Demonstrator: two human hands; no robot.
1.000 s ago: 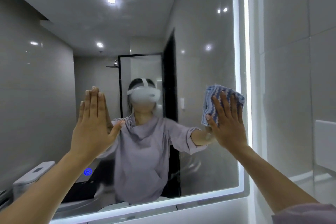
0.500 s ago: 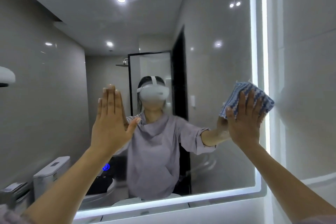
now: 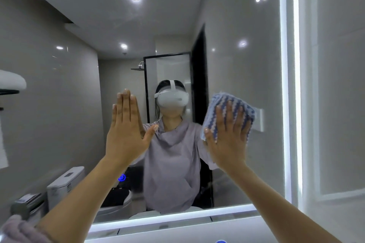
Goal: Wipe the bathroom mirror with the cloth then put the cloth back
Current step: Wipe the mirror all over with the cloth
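Note:
A large wall mirror (image 3: 237, 61) with a lit white border fills the view. A folded blue-and-white zigzag cloth (image 3: 227, 104) lies flat against the glass right of centre. My right hand (image 3: 227, 136) presses it to the mirror with straight, spread fingers. My left hand (image 3: 126, 130) rests flat on the glass to the left, fingers straight and together, thumb out, holding nothing. The lower part of the cloth is hidden under my right hand.
The lit right edge of the mirror (image 3: 284, 104) meets a grey tiled wall (image 3: 339, 85). The lit lower edge (image 3: 177, 219) runs above a white ledge. Reflected in the glass are a person in a grey top, a toilet (image 3: 65, 185) and a shower screen.
My right hand has slid the cloth leftward, away from the mirror's right lit edge toward the centre. My left hand stays flat on the glass.

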